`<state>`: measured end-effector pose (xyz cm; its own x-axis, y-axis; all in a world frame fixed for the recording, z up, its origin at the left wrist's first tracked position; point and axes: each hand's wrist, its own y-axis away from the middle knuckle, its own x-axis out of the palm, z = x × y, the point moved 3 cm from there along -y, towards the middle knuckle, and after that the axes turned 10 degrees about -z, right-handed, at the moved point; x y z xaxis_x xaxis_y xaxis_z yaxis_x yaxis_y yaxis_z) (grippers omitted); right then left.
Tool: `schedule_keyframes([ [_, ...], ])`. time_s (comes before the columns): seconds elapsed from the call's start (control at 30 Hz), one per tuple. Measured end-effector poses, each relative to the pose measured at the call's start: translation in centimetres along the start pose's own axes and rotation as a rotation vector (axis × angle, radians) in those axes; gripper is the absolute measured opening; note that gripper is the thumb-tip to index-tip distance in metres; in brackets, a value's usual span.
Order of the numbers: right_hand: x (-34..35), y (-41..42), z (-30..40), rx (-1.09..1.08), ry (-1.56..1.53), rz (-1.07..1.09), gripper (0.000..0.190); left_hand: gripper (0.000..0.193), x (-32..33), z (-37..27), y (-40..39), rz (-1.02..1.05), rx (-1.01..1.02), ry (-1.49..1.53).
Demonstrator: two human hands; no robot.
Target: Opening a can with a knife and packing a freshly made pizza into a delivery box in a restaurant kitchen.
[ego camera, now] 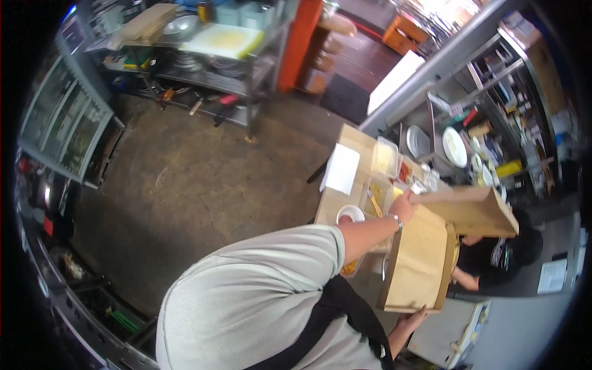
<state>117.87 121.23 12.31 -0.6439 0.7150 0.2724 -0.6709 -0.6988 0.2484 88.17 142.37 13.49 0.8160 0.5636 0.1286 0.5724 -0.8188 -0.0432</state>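
Note:
An open cardboard pizza box (418, 263) lined with brown paper is held up between my two hands, its lid (476, 210) raised on the far side. My left hand (405, 206), with a metal watch on the wrist, grips the box near the corner beside the lid. At the opposite end my right hand (413, 319) holds the lower edge from outside, its fingers partly hidden by the box. Beside my left forearm, containers of food stand on a table (329, 203): a tub of pale shredded food (385, 156), one with a brush-like utensil (375, 203) and a white bowl (350, 213).
Just beyond the box is a co-worker in black (499, 259), arms close to its far edge. A steel shelf with dishes (455, 147) stands at the upper right. A metal work table with a cutting board (224, 40) is at the top, and a glass-fronted fridge (67, 122) at the left.

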Motion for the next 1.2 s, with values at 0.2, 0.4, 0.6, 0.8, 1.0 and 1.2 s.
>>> schedule_keyframes([
  [0.2,1.5,0.9,-0.2,-0.026,-0.072,0.084,0.058,0.035,-1.3,2.2,-1.6,-0.166,0.039,0.088],
  [0.4,2.0,2.2,-1.2,0.132,-0.078,0.024,0.081,0.037,-2.7,0.1,-1.4,-0.056,0.022,0.068],
  [0.6,-0.2,1.2,-2.6,0.263,-0.018,0.125,0.062,0.045,-1.2,1.3,-0.5,-0.159,0.14,0.065],
  [0.8,-0.7,0.0,-1.6,0.257,0.089,0.198,0.02,0.041,-0.3,3.1,-0.5,-0.196,0.11,0.02],
  [1.0,-0.6,-2.5,-0.3,0.257,0.113,0.227,0.006,0.038,0.9,4.5,-0.2,-0.187,0.015,-0.002],
  [1.2,-1.1,-5.6,-0.9,0.303,0.132,0.294,0.009,0.032,2.0,4.1,0.4,-0.234,0.06,-0.029],
])
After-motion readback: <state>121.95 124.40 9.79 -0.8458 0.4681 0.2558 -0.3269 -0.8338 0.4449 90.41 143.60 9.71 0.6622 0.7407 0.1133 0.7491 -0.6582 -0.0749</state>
